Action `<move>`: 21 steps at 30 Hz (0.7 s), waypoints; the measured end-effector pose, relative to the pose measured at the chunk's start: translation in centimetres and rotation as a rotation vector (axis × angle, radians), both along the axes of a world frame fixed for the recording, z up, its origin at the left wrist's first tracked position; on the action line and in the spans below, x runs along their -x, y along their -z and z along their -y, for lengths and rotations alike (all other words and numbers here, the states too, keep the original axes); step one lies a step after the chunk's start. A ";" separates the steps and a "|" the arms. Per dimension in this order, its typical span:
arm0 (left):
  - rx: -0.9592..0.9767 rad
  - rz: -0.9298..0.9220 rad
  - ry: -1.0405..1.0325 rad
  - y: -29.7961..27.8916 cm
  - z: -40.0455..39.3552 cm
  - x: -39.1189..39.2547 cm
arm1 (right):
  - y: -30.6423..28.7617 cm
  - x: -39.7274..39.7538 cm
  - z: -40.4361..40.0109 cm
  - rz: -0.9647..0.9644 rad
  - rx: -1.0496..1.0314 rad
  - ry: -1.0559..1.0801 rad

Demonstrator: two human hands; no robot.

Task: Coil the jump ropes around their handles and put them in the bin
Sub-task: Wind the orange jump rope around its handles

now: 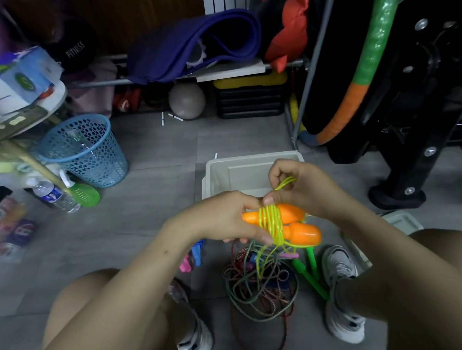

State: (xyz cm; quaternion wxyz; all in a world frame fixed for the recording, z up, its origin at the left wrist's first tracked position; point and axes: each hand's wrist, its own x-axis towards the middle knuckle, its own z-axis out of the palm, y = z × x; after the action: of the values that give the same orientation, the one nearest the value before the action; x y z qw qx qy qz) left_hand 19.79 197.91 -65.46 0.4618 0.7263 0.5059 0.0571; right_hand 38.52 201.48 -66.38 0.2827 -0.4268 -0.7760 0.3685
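The person sits over a grey tiled floor [153, 231] with both hands raised just in front of a pale plastic bin [219, 172], which serves here as the landmark. The left hand [226, 217] has its fingers curled round the pair of orange handles [293, 225], gripping them side by side at their narrow ends, the thumb pressed along the wrapped part. Yellow-green rope [273, 222] is wound in several close turns round the middle of both handles, directly on the near side of the bin. The right hand [296, 188] is above the handles, over the bin's near edge, its fingers pinching a loop of the same rope; the loop's end pokes out past the knuckles toward the bin's interior. Loose strands of the rope trail down from the coil to the floor. Nearer the person than the bin, between two grey and white shoes [341, 297], lies a tangled heap of ropes [258, 287], dark red and grey-green, not yet wound. A jump rope with green handles [308, 272] lies at the right of that heap, and pink and blue handles [193, 255] show at its left, partly hidden by the left forearm. Well to the left of the bin stands a blue mesh basket [86, 152], with a water bottle [54, 195] lying close in front of it.
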 end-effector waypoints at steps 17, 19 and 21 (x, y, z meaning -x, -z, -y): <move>0.054 0.344 -0.081 -0.7 0.4 1.8 | 0.5 -1.0 0.2 -0.249 0.570 -0.008; 0.044 0.402 -0.121 -0.9 0.1 2.1 | 0.8 -0.8 0.4 -0.341 0.703 -0.058; 0.047 0.446 -0.173 -0.7 -0.2 2.2 | 0.8 -0.5 0.6 -0.487 0.801 -0.119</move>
State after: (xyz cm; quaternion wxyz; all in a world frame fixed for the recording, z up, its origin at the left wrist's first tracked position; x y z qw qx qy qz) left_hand 17.54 198.14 -64.79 0.5725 0.6386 0.4530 0.2435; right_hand 38.98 200.89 -67.21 0.2480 -0.3581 -0.5068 0.7439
